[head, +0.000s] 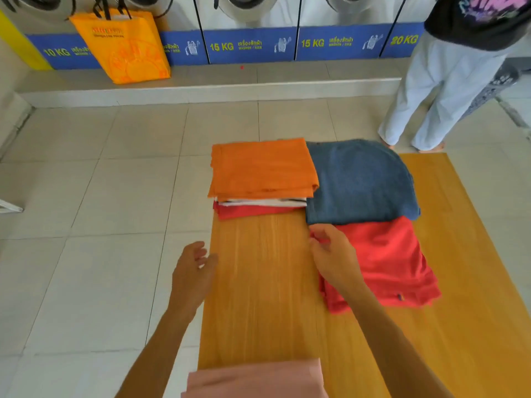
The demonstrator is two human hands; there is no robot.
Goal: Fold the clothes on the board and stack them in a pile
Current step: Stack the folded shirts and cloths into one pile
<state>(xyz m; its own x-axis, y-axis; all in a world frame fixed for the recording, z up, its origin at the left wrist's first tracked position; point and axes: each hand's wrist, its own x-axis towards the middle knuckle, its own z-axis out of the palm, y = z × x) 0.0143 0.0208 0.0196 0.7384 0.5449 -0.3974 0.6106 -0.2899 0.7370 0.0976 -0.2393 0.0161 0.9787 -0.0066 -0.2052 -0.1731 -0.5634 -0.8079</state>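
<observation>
A wooden board (264, 282) lies on the tiled floor. At its far left corner stands a pile of folded clothes with an orange garment (263, 168) on top, a white striped one and a red one beneath. Beside it lies a folded blue garment (359, 182). In front of that rests a folded red garment (390, 259). My right hand (333, 254) pinches the red garment's near left corner. My left hand (194, 268) hovers open over the board's left edge, holding nothing. A pink cloth (255, 379) shows at the bottom edge.
A row of washing machines (253, 30) lines the far wall on a raised step. An orange shopping bag (123, 47) stands on that step. A person in pale trousers (431, 90) stands at the board's far right corner.
</observation>
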